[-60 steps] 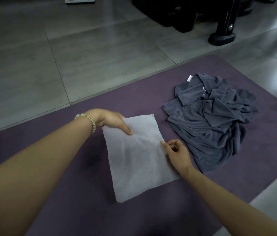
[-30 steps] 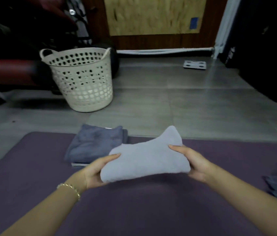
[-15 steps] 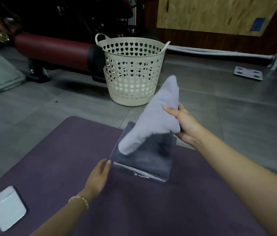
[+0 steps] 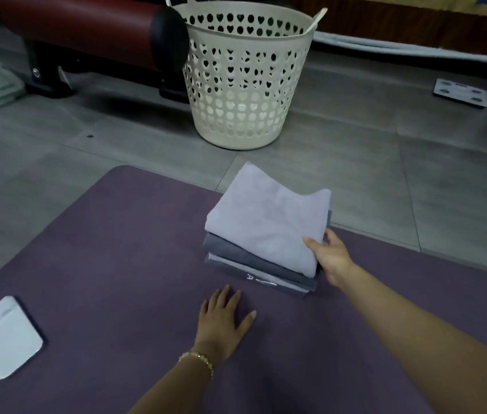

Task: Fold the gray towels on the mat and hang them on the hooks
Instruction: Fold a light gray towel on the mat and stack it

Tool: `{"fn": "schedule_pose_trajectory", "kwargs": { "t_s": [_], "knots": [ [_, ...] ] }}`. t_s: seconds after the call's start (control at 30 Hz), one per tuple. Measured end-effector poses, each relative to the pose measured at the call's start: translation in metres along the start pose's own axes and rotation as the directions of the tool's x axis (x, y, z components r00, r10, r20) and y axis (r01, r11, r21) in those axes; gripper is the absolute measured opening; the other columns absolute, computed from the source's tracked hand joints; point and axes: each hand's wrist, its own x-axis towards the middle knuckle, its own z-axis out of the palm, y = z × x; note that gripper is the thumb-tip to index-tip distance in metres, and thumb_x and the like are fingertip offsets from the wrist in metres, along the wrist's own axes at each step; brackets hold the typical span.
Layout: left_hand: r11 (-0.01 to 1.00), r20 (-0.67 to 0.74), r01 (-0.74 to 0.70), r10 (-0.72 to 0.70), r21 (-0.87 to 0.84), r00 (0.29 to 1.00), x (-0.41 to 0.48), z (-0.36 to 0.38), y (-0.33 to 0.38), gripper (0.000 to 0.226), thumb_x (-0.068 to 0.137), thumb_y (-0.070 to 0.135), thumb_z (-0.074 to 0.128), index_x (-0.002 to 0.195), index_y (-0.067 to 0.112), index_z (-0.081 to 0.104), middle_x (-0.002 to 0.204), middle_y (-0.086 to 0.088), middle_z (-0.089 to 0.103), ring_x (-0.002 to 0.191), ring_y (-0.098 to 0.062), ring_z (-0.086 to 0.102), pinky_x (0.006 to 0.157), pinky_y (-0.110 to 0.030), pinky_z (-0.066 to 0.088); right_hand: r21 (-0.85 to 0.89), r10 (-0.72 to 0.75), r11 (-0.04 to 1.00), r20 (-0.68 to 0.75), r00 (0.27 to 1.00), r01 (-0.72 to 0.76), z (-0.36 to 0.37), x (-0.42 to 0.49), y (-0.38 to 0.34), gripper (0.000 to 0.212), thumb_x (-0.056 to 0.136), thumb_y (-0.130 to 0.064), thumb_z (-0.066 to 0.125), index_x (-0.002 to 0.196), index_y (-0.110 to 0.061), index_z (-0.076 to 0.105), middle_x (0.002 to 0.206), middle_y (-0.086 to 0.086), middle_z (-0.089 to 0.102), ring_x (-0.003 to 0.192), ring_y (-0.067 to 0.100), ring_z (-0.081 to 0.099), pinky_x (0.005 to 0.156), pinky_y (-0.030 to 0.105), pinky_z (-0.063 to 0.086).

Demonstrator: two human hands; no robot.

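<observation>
The fingers of your right hand (image 4: 333,258) are hidden behind the pale towel (image 4: 269,222), which covers most of the darker towels (image 4: 236,255); the lowest one's lettering (image 4: 251,277) is unreadable.

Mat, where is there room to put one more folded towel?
The widest bare patch of the mat lies between the phone and the left hand, running up to the mat's far corner. A smaller strip lies right of the towel stack, past the right hand. It is crowded at the stack, where that hand grips the top towel.
</observation>
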Motion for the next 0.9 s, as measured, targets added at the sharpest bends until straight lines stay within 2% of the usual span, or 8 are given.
{"fn": "schedule_pose_trajectory", "kwargs": {
  "t_s": [0.1,0.3,0.43,0.5,0.63,0.77,0.83,0.9],
  "knots": [
    [0.999,0.003,0.015,-0.015,0.036,1.000,-0.001,0.009,0.002,0.072,0.092,0.066,0.026,0.152,0.031,0.009,0.160,0.006,-0.001,0.147,-0.017,-0.003,0.120,-0.038,-0.002,-0.012,-0.054,0.998,0.044,0.998,0.054,-0.008,0.007,-0.007,0.033,0.088,-0.006,0.065,0.117,-0.014,0.053,0.117,0.010,0.064,0.089,0.017,0.064,0.085,0.033,0.050],
    [0.998,0.051,0.033,-0.036,0.057,0.998,0.001,0.006,0.012,0.076,0.091,0.067,0.027,0.152,0.025,0.009,0.161,0.000,-0.002,0.148,-0.021,-0.002,0.119,-0.039,0.002,-0.060,-0.036,0.998,-0.071,0.997,0.032,-0.021,0.007,0.005,0.058,0.084,-0.010,0.070,0.135,-0.006,0.042,0.116,0.015,0.063,0.096,0.023,0.060,0.095,0.039,0.049],
    [0.999,0.028,-0.031,0.030,0.031,0.999,0.002,-0.005,0.034,0.071,0.093,0.062,0.032,0.149,0.021,0.022,0.157,0.003,0.021,0.144,-0.019,0.017,0.118,-0.035,0.014,-0.067,-0.036,0.997,0.000,0.999,0.036,-0.030,0.003,0.001,0.054,0.087,-0.014,0.067,0.134,-0.007,0.042,0.121,0.019,0.062,0.090,0.021,0.060,0.074,0.029,0.054],
    [0.997,0.027,-0.078,0.078,0.021,0.997,0.002,-0.010,0.050,0.066,0.093,0.060,0.034,0.146,0.020,0.028,0.151,0.003,0.033,0.140,-0.018,0.025,0.114,-0.032,0.021,-0.240,-0.063,0.968,0.036,0.997,0.069,-0.050,0.000,-0.002,0.053,0.090,-0.018,0.065,0.136,-0.009,0.041,0.125,0.016,0.060,0.099,0.022,0.060,0.079,0.031,0.053],
    [0.988,0.088,-0.157,0.156,-0.006,0.984,0.001,-0.017,0.097,0.061,0.094,0.057,0.037,0.143,0.021,0.034,0.146,0.002,0.040,0.137,-0.019,0.031,0.109,-0.034,0.031,-0.655,-0.112,0.732,0.157,0.981,0.188,-0.138,-0.021,-0.007,0.055,0.091,-0.019,0.063,0.140,-0.011,0.039,0.139,0.014,0.047,0.119,0.028,0.054,0.099,0.030,0.040],
    [0.964,0.131,-0.265,0.261,0.017,0.956,-0.003,-0.012,0.160,0.060,0.094,0.057,0.038,0.141,0.019,0.038,0.145,-0.002,0.043,0.135,-0.021,0.036,0.110,-0.034,0.031,-0.921,-0.082,0.328,0.195,0.977,0.211,-0.263,-0.061,-0.005,0.059,0.093,-0.032,0.057,0.146,-0.021,0.033,0.151,0.001,0.035,0.135,0.019,0.040,0.109,0.026,0.029],
    [0.941,0.148,-0.333,0.321,0.062,0.935,-0.007,-0.007,0.201,0.060,0.095,0.057,0.036,0.141,0.018,0.037,0.146,-0.002,0.042,0.135,-0.023,0.035,0.110,-0.033,0.030,-0.951,-0.075,0.270,0.136,0.988,0.151,-0.323,-0.085,-0.002,0.059,0.093,-0.036,0.056,0.146,-0.025,0.031,0.152,-0.002,0.033,0.136,0.017,0.038,0.109,0.027,0.030],
    [0.918,0.183,-0.387,0.367,0.085,0.912,-0.012,-0.001,0.245,0.062,0.095,0.057,0.034,0.143,0.018,0.035,0.147,-0.003,0.040,0.137,-0.024,0.032,0.109,-0.035,0.029,-0.954,-0.066,0.293,0.043,0.997,0.060,-0.376,-0.108,0.004,0.060,0.093,-0.037,0.056,0.146,-0.025,0.031,0.153,-0.002,0.032,0.138,0.018,0.036,0.110,0.029,0.031]
  ]
}}
